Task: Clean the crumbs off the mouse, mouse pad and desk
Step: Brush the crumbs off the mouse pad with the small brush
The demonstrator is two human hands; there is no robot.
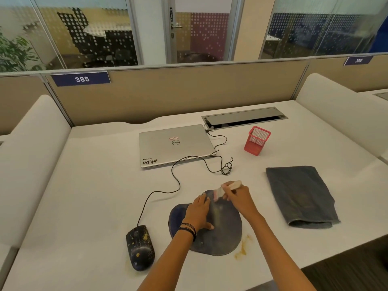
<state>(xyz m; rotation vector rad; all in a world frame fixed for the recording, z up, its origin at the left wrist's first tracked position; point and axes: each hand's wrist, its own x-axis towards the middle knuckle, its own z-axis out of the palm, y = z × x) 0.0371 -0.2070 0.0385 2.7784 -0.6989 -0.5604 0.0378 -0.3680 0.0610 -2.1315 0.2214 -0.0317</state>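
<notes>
Left hand (198, 211) lies flat, fingers out, pinning the mouse pad (222, 238) left of centre; right hand (238, 197) grips a small brush (227, 187), bristles on the pad's far end. Pad sits nr the desk (94, 185) front edge; mouse (140, 247) just left, apart, speckled w/ yellow crumbs. Best approach, I'd say: keep pad pinned, short light strokes one way, twd the crumb pile (243, 247) off its right edge, so bits don't flick. Folded cloth (300, 196) well right, prob. for the last wipe.
</notes>
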